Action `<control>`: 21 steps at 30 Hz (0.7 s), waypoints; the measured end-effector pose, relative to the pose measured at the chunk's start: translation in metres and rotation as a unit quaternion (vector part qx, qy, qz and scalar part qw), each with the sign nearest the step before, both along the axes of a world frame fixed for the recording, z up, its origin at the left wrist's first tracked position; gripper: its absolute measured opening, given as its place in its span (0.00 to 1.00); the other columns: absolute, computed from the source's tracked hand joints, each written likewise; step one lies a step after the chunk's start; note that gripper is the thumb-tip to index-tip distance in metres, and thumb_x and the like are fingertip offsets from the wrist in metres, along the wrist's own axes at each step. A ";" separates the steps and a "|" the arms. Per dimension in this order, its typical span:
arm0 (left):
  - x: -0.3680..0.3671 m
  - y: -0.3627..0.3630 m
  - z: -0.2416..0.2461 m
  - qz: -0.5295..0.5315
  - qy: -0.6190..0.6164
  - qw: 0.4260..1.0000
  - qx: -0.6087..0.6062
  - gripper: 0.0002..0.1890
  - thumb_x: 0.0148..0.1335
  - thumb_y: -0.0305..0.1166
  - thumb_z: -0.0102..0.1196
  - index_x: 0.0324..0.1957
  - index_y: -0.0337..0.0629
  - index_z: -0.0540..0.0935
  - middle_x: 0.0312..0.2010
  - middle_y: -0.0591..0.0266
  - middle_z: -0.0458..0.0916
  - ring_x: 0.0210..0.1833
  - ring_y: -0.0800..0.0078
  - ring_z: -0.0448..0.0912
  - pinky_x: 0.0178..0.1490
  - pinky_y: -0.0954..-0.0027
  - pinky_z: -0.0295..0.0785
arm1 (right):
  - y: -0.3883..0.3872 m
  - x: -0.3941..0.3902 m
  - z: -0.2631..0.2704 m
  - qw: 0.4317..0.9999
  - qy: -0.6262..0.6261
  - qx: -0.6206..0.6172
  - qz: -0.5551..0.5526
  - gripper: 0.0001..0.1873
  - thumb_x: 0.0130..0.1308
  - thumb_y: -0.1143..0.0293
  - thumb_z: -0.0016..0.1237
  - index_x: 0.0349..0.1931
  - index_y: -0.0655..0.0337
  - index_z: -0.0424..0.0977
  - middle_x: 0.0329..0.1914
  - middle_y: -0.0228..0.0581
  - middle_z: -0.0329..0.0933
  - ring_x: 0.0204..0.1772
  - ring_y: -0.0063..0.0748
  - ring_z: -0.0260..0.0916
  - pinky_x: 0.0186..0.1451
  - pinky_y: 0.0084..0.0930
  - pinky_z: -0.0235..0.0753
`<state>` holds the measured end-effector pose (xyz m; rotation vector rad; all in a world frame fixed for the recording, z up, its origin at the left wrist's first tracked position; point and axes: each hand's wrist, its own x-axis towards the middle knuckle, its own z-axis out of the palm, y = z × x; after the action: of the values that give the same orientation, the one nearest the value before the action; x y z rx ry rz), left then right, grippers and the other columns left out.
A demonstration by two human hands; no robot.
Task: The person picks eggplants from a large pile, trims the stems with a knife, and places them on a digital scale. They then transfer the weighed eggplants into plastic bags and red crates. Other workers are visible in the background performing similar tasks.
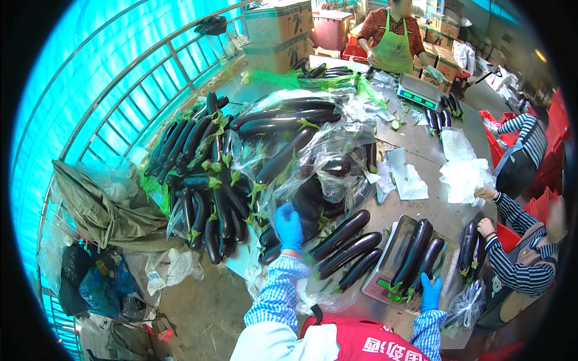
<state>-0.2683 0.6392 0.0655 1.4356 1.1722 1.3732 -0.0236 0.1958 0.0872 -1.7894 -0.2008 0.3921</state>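
Note:
My left hand, in a blue glove, reaches over the near edge of a heap of dark purple eggplants partly wrapped in clear plastic film. Its fingers are extended, and I see nothing held in them. On the right, my right hand, also gloved in blue, is at the near end of the eggplants lying on a digital scale. Its thumb and fingers are apart; whether they grip an eggplant cannot be made out. Between my hands, several loose eggplants lie side by side on the metal table.
At right, a person in striped sleeves touches a few eggplants and white paper sheets. Across the table, a person in a green apron stands by another scale. A metal railing runs along the left.

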 end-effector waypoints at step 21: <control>-0.015 0.143 0.097 -0.091 0.416 0.905 0.012 0.32 0.45 0.51 0.72 0.40 0.29 0.80 0.37 0.38 0.84 0.40 0.48 0.83 0.44 0.55 0.75 | 0.013 -0.011 0.001 0.998 0.012 0.056 0.008 0.35 0.59 0.72 0.63 0.64 0.69 0.62 0.59 0.43 0.73 0.59 0.38 0.71 0.64 0.33 0.70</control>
<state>-0.2830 0.7825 0.1625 2.1842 1.4717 0.6206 -0.0347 0.2086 0.0884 -1.6728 -0.2167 0.4069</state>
